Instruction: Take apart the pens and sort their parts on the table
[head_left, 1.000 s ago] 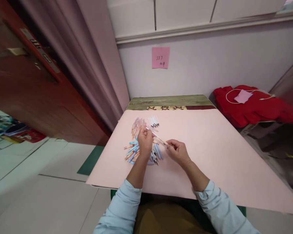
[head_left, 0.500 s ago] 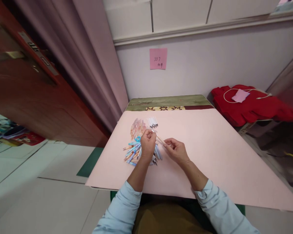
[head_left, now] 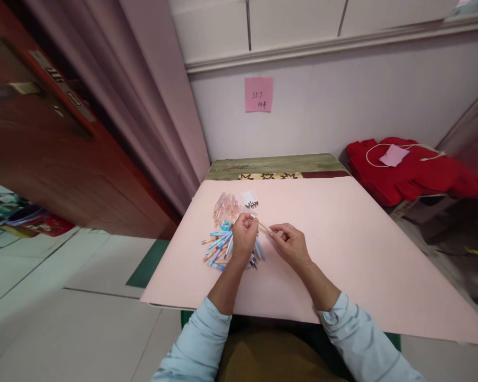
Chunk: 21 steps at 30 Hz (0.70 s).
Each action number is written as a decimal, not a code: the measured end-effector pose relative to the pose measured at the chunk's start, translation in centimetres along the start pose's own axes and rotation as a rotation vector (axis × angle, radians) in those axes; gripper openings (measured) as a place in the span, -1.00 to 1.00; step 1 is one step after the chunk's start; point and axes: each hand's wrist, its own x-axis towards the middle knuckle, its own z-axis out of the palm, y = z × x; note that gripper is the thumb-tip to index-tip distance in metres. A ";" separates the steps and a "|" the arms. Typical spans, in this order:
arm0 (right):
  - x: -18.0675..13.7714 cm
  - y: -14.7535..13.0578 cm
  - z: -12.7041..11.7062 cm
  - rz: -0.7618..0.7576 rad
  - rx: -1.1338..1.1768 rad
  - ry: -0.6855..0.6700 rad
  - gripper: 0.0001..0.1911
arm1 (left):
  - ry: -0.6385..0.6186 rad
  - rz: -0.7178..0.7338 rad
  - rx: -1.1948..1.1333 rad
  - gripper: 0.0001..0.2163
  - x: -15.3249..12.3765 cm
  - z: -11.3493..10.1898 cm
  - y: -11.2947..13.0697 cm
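1. The sleeves (head_left: 199, 345) are crossing the near edge of the mat (head_left: 342, 286), which is covering most of the table (head_left: 274, 164). Most of the mat's width is stretching to the right of the hands.
2. The right hand (head_left: 290, 245) is hovering near the mat's middle. Its thumb and forefinger are pinching one end of a thin refill (head_left: 263, 226), and its other fingers are curling in.
3. The left hand (head_left: 245, 236) is closing in a loose fist on the refill's other end, so the refill is hanging just above the mat between both hands.
4. The pens (head_left: 219, 248) are lying in a fanned heap under and left of the left hand, near the mat's left edge.
5. Beyond them, clear barrels (head_left: 224, 207) and a bundle (head_left: 250, 199) of white sticks are sitting just beside each other.
6. A strip of table is showing past the mat's far edge, meeting the wall.
7. A red cloth (head_left: 414, 172) is lying off the far right corner, and a note (head_left: 258, 94) is sticking to the wall.
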 end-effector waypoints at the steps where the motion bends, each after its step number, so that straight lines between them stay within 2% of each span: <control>1: 0.0 0.0 0.0 0.003 0.001 0.002 -0.84 | 0.000 -0.004 -0.014 -0.85 0.0 0.0 0.0; 8: 0.0 -0.1 0.1 0.012 -0.001 0.000 -0.82 | -0.006 0.021 -0.018 -0.88 -0.2 0.0 0.1; 11: 0.0 -0.3 -0.1 0.025 -0.035 0.003 -0.80 | 0.004 0.008 -0.006 -0.87 -0.1 -0.6 0.6; 17: 0.0 -0.8 -0.9 0.078 -0.321 0.031 -0.82 | 0.205 0.046 0.102 -0.84 -0.8 -5.0 2.2; 21: -0.7 -1.2 -1.6 0.128 -0.486 0.032 -0.83 | 0.234 0.025 0.160 -0.83 -2.6 -8.4 1.8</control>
